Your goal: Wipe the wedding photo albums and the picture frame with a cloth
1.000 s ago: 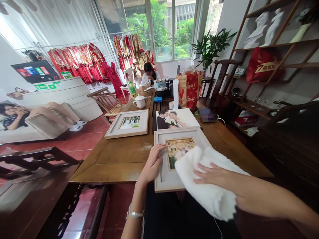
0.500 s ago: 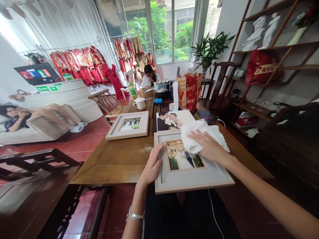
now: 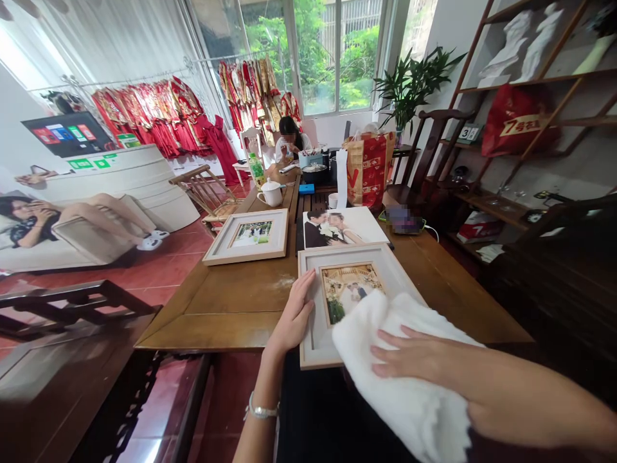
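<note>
A pale wooden picture frame (image 3: 313, 308) with a wedding photo lies at the near edge of the wooden table (image 3: 231, 308), partly over my lap. My left hand (image 3: 294, 318) rests flat on the frame's left border, fingers stretched out. My right hand (image 3: 414, 354) presses flat on a fluffy white cloth (image 3: 409, 392) that covers the frame's near right part. Beyond it lie a loose wedding photo (image 3: 342, 225) and a second frame (image 3: 248, 236).
Farther along the table stand a white teapot (image 3: 271, 193), a green bottle (image 3: 256, 172), a red gift bag (image 3: 366, 168) and a phone (image 3: 403, 221). A person (image 3: 289, 138) sits at the far end. Dark chairs (image 3: 72, 308) stand left; shelves (image 3: 520, 122) line the right wall.
My right hand has swept the white cloth from the frame's far right corner back to its near right corner. My left hand has stayed on the left border.
</note>
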Demonstrator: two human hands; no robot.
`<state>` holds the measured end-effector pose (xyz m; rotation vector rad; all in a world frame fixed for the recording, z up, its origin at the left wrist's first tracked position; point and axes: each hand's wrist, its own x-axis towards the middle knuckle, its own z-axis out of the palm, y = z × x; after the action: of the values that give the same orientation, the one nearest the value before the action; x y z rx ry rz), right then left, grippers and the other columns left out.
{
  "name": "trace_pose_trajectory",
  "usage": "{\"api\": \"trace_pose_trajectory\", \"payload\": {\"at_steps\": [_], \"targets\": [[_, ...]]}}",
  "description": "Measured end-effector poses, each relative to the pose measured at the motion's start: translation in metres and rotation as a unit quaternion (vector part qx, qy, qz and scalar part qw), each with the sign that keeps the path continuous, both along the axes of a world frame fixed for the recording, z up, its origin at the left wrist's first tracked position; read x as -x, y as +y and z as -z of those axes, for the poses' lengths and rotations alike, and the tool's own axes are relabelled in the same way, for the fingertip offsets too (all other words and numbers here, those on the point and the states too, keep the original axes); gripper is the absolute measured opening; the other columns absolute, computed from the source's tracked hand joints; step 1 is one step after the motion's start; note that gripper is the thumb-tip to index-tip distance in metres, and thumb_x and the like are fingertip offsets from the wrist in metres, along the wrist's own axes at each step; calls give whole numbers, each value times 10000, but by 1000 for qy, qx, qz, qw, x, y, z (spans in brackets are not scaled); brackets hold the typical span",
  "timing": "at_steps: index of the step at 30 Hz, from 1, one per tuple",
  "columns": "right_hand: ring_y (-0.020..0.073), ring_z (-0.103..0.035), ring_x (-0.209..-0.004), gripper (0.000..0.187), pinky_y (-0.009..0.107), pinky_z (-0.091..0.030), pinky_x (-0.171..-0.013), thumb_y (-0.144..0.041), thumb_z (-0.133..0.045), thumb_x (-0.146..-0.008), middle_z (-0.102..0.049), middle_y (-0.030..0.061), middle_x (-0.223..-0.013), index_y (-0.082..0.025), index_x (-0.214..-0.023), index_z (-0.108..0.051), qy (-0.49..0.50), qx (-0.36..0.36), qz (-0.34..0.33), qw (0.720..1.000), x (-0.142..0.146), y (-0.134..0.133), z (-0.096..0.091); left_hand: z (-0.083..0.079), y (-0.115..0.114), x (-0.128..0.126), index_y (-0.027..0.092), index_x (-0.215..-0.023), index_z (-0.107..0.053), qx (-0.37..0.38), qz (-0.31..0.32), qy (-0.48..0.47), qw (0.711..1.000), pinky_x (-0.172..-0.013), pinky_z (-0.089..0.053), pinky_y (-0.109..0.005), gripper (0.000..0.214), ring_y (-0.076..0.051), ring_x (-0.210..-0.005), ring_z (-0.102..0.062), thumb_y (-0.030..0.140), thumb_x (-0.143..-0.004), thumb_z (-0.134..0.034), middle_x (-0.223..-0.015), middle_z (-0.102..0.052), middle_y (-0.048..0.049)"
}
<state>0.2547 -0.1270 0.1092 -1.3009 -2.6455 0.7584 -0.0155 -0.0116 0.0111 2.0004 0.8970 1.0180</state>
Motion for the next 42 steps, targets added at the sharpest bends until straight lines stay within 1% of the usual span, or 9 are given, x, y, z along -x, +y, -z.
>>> {"api": "trace_pose_trajectory", "payload": {"at_steps": [3, 7, 12, 18, 23, 27, 30, 33, 42], "targets": [[264, -339, -1311, 700, 438, -334, -1072, -54, -452, -715, -378, -88, -1419, -409, -1318, -469, -62, 65, 61, 994, -20, 8, -1, -1, 0, 0, 279, -1391, -346, -2, 1, 1, 1000, -1172, -94, -423, 552, -201, -1399, -195, 109, -867, -367, -1500, -295, -16], [259, -255, -1358, 736, 488, -220, -1113, -15, -406, -674, -395, -26, -1433, -291, -1354, -454, -74, -41, 108, 990, -20, 49, 22, -1, 0, 1, 277, -1389, -352, -8, 4, 3, 1000, -1171, -92, -432, 537, -207, -1400, -191, 123, -875, -375, -1499, -298, -19], [257, -171, -1387, 878, 513, -174, -1116, 2, -406, -522, -359, 23, -1461, -196, -1378, -417, -53, -121, 68, 989, 26, 80, 46, -2, -1, 0, 263, -1388, -351, 0, -7, 8, 1000, -1170, -101, -414, 450, -193, -1399, -195, 229, -939, -338, -1498, -296, -36], [249, -170, -1388, 849, 497, -150, -1121, -11, -422, -523, -371, 106, -1450, -122, -1364, -427, 17, -75, 1, 997, 72, 58, 36, -4, -3, -3, 252, -1399, -319, 19, -33, 15, 999, -1169, -113, -399, 446, -184, -1397, -199, 349, -963, -303, -1521, -246, -40], [200, -301, -1347, 792, 397, -184, -1135, 13, -418, -576, -435, 43, -1416, -176, -1343, -469, 50, 22, -97, 994, 42, 31, 9, -5, -3, -3, 257, -1383, -350, 19, -38, 28, 999, -1167, -114, -411, 430, -184, -1391, -212, 337, -968, -272, -1486, -319, -40], [255, -438, -1263, 633, 411, -342, -1058, -60, -428, -716, -481, -3, -1378, -270, -1305, -520, -14, 28, 21, 999, 8, 30, 5, -4, -2, -1, 259, -1387, -347, 9, -19, 29, 999, -1169, -100, -417, 456, -196, -1395, -195, 235, -932, -353, -1486, -315, -40], [261, -401, -1289, 714, 455, -319, -1068, -32, -407, -654, -460, 12, -1393, -252, -1329, -491, -71, -58, 108, 990, -3, 48, 24, -5, -2, 0, 272, -1392, -336, 11, -6, 25, 1000, -1168, -95, -430, 531, -208, -1395, -189, 144, -879, -390, -1489, -306, -30], [210, -292, -1351, 843, 472, -216, -1114, 13, -385, -542, -425, 21, -1421, -211, -1352, -448, -74, -148, 108, 980, -3, 79, 46, -6, -3, 0, 275, -1392, -333, 12, -2, 24, 1000, -1167, -92, -436, 584, -212, -1392, -191, 94, -839, -389, -1488, -303, -26], [222, -179, -1389, 639, 476, -187, -1110, -51, -424, -746, -405, 56, -1439, -160, -1375, -403, -2, -192, -75, 979, 37, 175, 32, -4, -1, 0, 267, -1386, -338, 1, 1, 20, 1000, -1161, -100, -450, 595, -231, -1385, -195, 89, -821, -392, -1487, -290, -34]]}}
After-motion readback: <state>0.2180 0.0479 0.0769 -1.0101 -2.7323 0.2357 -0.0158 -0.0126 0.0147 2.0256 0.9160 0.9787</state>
